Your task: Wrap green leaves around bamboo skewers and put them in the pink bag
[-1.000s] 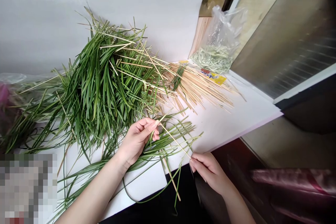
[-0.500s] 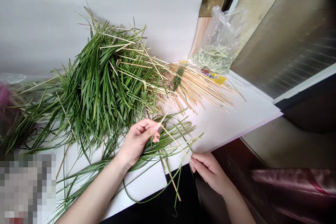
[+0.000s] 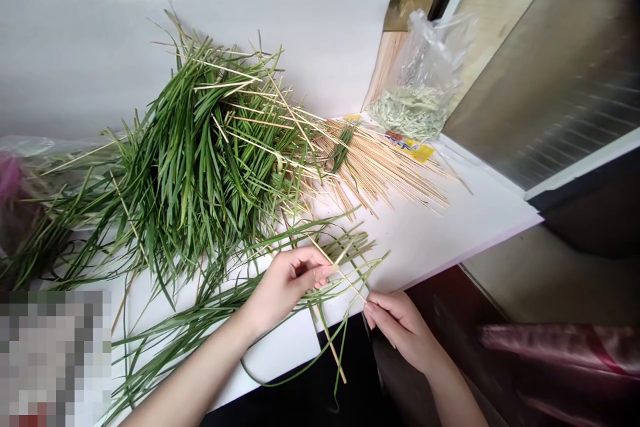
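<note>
Near the front edge of the table, my right hand [image 3: 400, 330] pinches the lower end of a thin bamboo skewer [image 3: 351, 285]. The skewer slants up to the left, and its upper tip shows beyond my left fingers. My left hand [image 3: 295, 280] is closed with thumb and fingertips on a short pale piece [image 3: 343, 253] that crosses the skewer; it looks like the white end of a garlic chive. Whether it is pierced is hidden by the fingers. Loose green chives [image 3: 200, 323] lie under and around my left hand, some hanging over the edge.
Behind my hands rises a big heap of chives [image 3: 195, 147] with skewers stuck among them. Right of it lies a spread of bamboo skewers [image 3: 385, 167]. A clear plastic bag [image 3: 415, 107] of pale green shreds stands in the back corner. Another loose skewer [image 3: 335, 353] juts over the table edge.
My left hand has moved right and down along the skewer with the pale piece, closer to my right hand. More of the skewer's upper end now shows. My right hand has hardly moved.
</note>
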### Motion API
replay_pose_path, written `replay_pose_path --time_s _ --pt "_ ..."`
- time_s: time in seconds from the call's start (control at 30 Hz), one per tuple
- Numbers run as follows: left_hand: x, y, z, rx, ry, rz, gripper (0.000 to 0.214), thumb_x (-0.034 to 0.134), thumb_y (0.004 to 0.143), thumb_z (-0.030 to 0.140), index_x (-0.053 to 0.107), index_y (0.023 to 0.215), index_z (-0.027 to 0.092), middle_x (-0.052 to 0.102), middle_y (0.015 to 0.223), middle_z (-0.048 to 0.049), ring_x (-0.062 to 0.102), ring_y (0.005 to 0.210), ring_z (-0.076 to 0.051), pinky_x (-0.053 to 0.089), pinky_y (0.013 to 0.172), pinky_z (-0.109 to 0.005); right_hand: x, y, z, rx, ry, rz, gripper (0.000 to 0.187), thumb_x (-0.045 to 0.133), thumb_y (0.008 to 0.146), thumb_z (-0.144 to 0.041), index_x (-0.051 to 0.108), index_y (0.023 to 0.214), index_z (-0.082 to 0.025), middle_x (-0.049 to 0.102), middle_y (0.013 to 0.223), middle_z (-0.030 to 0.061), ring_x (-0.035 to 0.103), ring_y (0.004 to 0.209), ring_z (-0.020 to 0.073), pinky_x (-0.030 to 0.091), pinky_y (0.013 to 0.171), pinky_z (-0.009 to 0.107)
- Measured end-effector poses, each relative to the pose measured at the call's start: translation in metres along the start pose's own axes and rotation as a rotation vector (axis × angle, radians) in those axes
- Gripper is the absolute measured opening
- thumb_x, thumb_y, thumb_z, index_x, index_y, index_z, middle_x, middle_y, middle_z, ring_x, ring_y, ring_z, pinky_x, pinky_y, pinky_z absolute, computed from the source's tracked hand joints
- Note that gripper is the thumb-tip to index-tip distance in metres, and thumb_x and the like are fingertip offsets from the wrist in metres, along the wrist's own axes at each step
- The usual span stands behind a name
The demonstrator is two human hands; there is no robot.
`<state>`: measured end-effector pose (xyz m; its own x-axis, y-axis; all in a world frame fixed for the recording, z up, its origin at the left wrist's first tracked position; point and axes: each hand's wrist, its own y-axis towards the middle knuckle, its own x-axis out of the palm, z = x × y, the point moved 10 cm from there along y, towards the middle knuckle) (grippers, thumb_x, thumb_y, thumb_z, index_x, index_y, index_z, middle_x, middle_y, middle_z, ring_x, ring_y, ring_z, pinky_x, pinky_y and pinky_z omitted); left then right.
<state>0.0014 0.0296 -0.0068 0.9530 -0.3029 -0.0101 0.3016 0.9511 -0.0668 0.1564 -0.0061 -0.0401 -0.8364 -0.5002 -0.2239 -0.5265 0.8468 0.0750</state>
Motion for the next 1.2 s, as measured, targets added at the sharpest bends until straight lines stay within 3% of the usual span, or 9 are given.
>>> replay_pose_path --time_s 0.17,0.37,0.43,0.53,0.63,0.77,0.97,1.07,1.2 --pt "0.000 -0.002 0.011 0.065 0.225 -0.050 0.020 0.067 0.092 0.035 0.073 0.087 0.016 0.070 0.082 -0.0032 0.060 0.077 -0.015 0.044 0.071 -0.026 -0.001 0.000 -0.001 0.000 -0.004 0.003 0.041 0.046 0.106 -0.031 0.047 0.067 -0.020 0.035 0.051 -0.0075 0.035 0.042 0.0115 0.027 0.052 0.027" --pt "-0.007 -0.001 0.024 0.066 0.275 -0.262 0.024 0.056 0.098 0.029 0.073 0.112 0.019 0.071 0.111 -0.0084 0.066 0.101 -0.021 0.050 0.088 -0.032 -0.002 -0.001 0.003 0.013 0.023 0.017 0.041 0.046 0.106 -0.033 0.048 0.068 -0.020 0.034 0.047 -0.0087 0.032 0.037 0.0104 0.026 0.048 0.027" --pt "-0.016 0.002 0.024 0.099 0.332 -0.183 0.025 0.052 0.100 0.028 0.072 0.114 0.020 0.071 0.113 -0.0085 0.066 0.103 -0.021 0.050 0.090 -0.033 -0.002 -0.001 0.002 0.010 0.020 0.019 0.042 0.046 0.107 -0.034 0.048 0.067 -0.020 0.034 0.046 -0.0087 0.032 0.037 0.0102 0.025 0.048 0.027" --pt "-0.022 0.006 0.025 0.214 0.591 -0.026 0.022 0.057 0.098 0.029 0.071 0.112 0.021 0.071 0.108 -0.0081 0.064 0.101 -0.023 0.049 0.092 -0.037 -0.002 -0.001 0.003 0.011 0.010 0.020 0.043 0.046 0.107 -0.036 0.048 0.067 -0.020 0.034 0.047 -0.0082 0.033 0.038 0.0105 0.026 0.048 0.026" --pt "-0.010 0.007 0.023 0.288 0.784 -0.018 0.016 0.062 0.095 0.029 0.072 0.106 0.022 0.070 0.103 -0.0083 0.062 0.099 -0.024 0.048 0.090 -0.038 -0.002 -0.002 0.005 0.021 0.008 0.023 0.044 0.046 0.108 -0.039 0.049 0.068 -0.020 0.035 0.048 -0.0077 0.033 0.040 0.0112 0.027 0.050 0.026" --pt "-0.009 0.007 0.022 0.270 0.887 0.007 0.011 0.064 0.093 0.030 0.069 0.089 0.021 0.068 0.093 -0.0074 0.060 0.092 -0.025 0.046 0.082 -0.036 -0.002 -0.003 0.007 0.034 -0.003 0.024 0.046 0.045 0.108 -0.043 0.049 0.068 -0.021 0.035 0.048 -0.0073 0.034 0.040 0.0121 0.029 0.051 0.027" --pt "-0.021 0.005 0.024 0.218 0.784 0.069 0.013 0.059 0.094 0.028 0.059 0.083 0.021 0.065 0.083 -0.0021 0.059 0.078 -0.019 0.042 0.073 -0.030 -0.002 -0.002 0.005 0.018 -0.008 0.024 0.048 0.044 0.108 -0.046 0.049 0.068 -0.020 0.036 0.048 -0.0070 0.034 0.040 0.0118 0.029 0.050 0.026" --pt "-0.029 0.005 0.018 0.142 0.589 0.110 0.009 0.057 0.095 0.030 0.057 0.093 0.021 0.064 0.083 0.0002 0.055 0.069 -0.015 0.039 0.064 -0.026 -0.002 -0.002 0.005 0.013 0.008 0.022 0.047 0.045 0.109 -0.044 0.050 0.068 -0.020 0.037 0.049 -0.0069 0.034 0.041 0.0119 0.029 0.051 0.026" --pt "-0.039 0.005 0.018 0.108 0.252 0.181 0.023 0.063 0.093 0.036 0.063 0.109 0.020 0.058 0.076 0.0020 0.051 0.066 -0.013 0.037 0.061 -0.024 -0.002 -0.003 0.006 0.023 0.011 0.022 0.048 0.046 0.109 -0.045 0.050 0.068 -0.020 0.035 0.046 -0.0077 0.032 0.041 0.0118 0.030 0.052 0.026"
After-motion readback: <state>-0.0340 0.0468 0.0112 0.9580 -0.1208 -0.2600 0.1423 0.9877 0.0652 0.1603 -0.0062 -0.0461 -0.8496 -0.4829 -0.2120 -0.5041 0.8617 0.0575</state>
